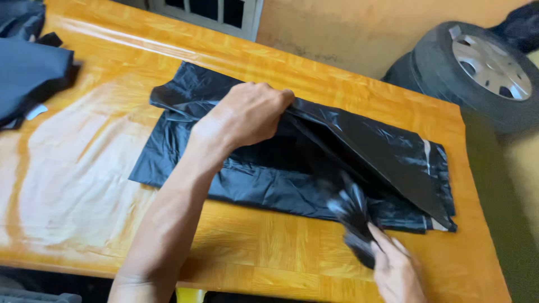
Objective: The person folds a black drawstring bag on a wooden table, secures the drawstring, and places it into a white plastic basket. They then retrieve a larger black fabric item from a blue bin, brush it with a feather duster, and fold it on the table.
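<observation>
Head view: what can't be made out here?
- Left hand fingertips: tucked under the black plastic sheet fold.
- Right hand: cut off by the bottom edge; the crumpled plastic piece it grips is motion-blurred.
- Dark cloth pile: cropped by the left edge.

Two hands (left [250, 115], right [396, 272]), one black plastic bag [269, 174], one black rubber tyre [483, 70] upper right, one dark folded cloth pile [28, 73] upper left.

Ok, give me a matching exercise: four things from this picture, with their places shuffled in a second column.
1. left hand
2. right hand
3. tyre
4. dark cloth pile

a. table's far left corner
b. pinching a crumpled bit of bag at the near edge
c. beyond the table, top right
d. lifting the fold of the black plastic bag

Pairs: 1-d, 2-b, 3-c, 4-a
</observation>
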